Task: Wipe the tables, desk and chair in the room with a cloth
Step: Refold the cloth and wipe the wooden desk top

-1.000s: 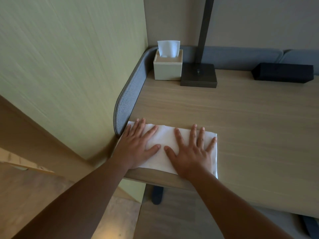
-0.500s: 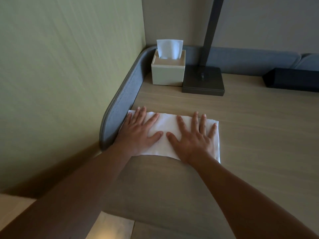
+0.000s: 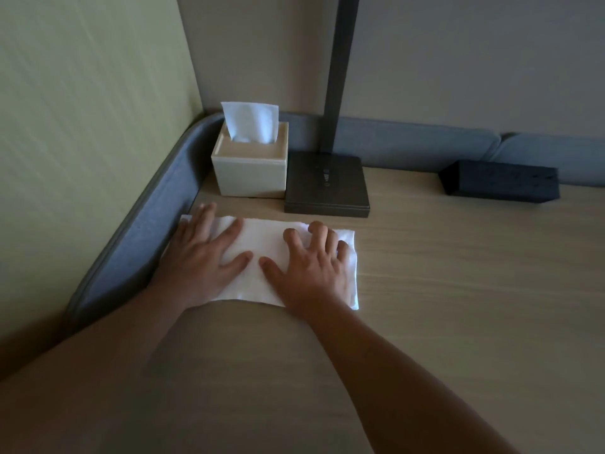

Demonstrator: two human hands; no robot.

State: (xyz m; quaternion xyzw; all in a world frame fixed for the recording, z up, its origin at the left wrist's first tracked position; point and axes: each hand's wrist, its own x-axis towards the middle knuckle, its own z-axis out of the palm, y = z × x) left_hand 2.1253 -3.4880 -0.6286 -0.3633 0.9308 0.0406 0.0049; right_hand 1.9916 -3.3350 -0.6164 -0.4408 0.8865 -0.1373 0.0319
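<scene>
A folded white cloth (image 3: 262, 244) lies flat on the light wooden desk (image 3: 458, 290), near its back left corner. My left hand (image 3: 199, 257) presses on the cloth's left half with straight, spread fingers, close to the desk's grey padded side rim (image 3: 137, 237). On the right half my right hand (image 3: 311, 267) presses down, its fingertips slightly bent onto the fabric. The cloth's far edge lies just short of the tissue box and the lamp base.
A cream tissue box (image 3: 250, 172) with a tissue sticking out stands in the corner. Beside it sits a dark square lamp base (image 3: 327, 188) with a tall post. A black power strip (image 3: 501, 180) lies at the back right, against the grey padded rim.
Both hands have pushed the cloth away from the desk's front edge toward the back corner. The right fingertips now bend a little onto the cloth.
</scene>
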